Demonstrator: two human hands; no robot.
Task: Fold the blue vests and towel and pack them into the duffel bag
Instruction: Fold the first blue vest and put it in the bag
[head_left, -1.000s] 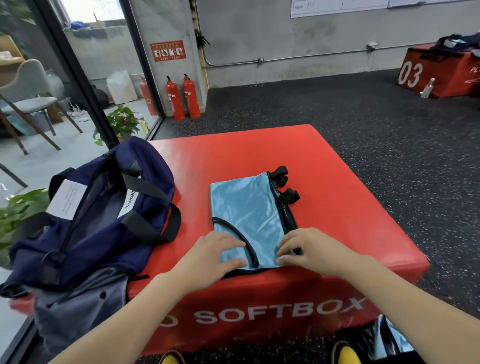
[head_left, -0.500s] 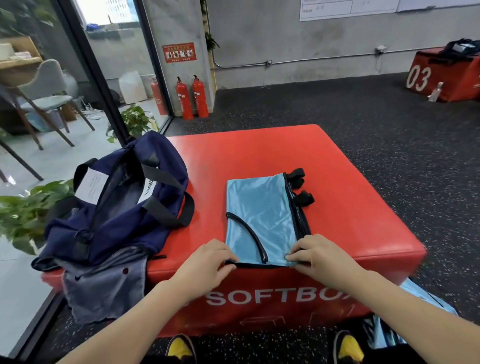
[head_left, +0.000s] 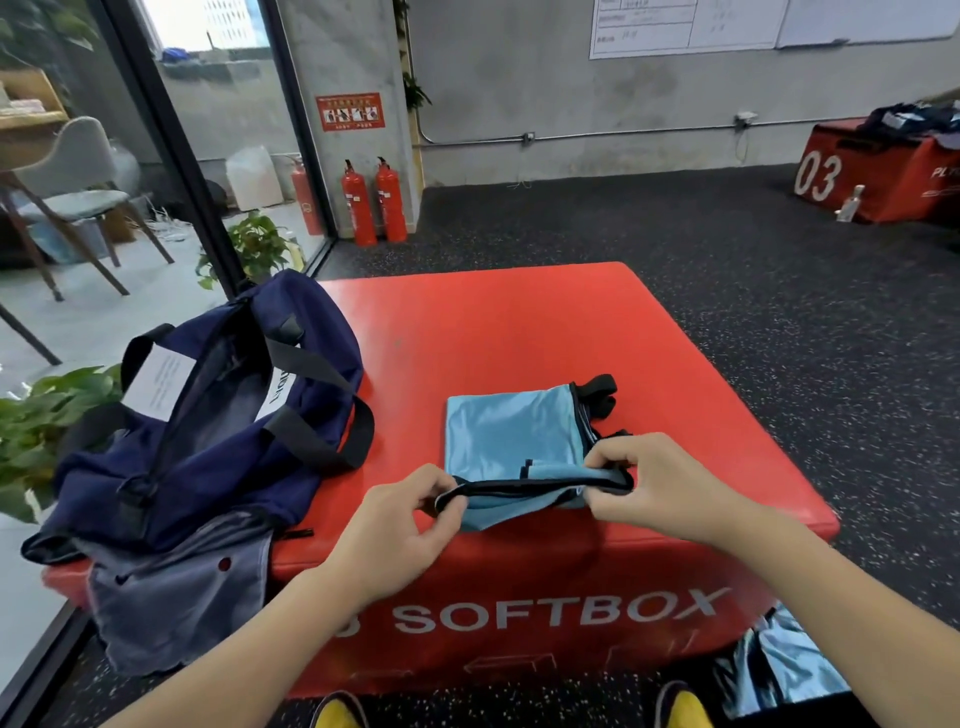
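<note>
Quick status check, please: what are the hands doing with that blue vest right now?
Both hands, left and right, pinch the near edge of the blue vest, lifted off the red soft box. Duffel bag open, at left. Nothing in the way.

Bright daylight floods through the glass wall (head_left: 156, 171) at left; wide-angle distortion bends the edges, with slight softness throughout.

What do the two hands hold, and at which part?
Both hold the blue vest: left hand and right hand pinch its near black-trimmed edge.
</note>
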